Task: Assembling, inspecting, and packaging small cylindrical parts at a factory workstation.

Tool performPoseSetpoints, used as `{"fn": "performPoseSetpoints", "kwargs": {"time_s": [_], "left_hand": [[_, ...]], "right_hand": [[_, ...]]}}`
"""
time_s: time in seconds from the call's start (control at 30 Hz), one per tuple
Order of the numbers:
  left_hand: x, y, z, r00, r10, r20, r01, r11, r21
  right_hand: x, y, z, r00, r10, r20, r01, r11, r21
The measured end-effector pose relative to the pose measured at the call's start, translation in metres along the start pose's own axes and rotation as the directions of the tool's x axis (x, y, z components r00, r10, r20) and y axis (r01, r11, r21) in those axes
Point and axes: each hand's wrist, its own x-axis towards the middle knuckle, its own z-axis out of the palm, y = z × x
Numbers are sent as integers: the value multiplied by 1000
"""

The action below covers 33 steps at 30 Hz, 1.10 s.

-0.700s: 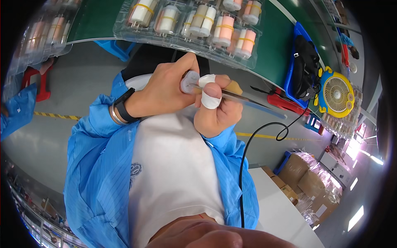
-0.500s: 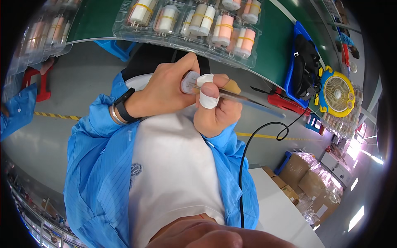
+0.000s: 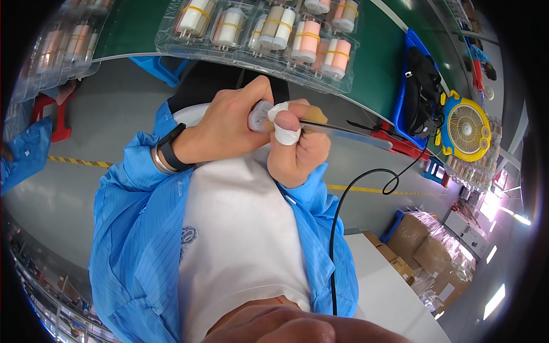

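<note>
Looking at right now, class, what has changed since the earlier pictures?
The right hand has shifted slightly left, toward the left hand; the far end of the slender rod has swung up in the picture. Nothing was visibly grasped or released: the left hand still holds the pale plastic end piece.

No readable text or signs

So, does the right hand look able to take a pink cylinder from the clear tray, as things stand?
Probably not at once: the right hand is closed around a thin, long tool. Otherwise, the way to a pink cylinder in the clear tray looks free.
</note>
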Motion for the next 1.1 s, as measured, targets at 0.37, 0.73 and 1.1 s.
{"fn": "performPoseSetpoints", "kwargs": {"time_s": [0.37,0.73,1.1], "left_hand": [[0,6,-4,998,20,61,-15,997,-81],[-1,8,-5,997,7,82,0,996,-94],[-2,7,-3,996,-8,85,16,995,-102]], "right_hand": [[8,-9,-12,995,62,81,-67,996,59],[2,4,-9,996,92,6,-92,996,7],[3,10,-8,994,99,42,-102,993,54]]}}
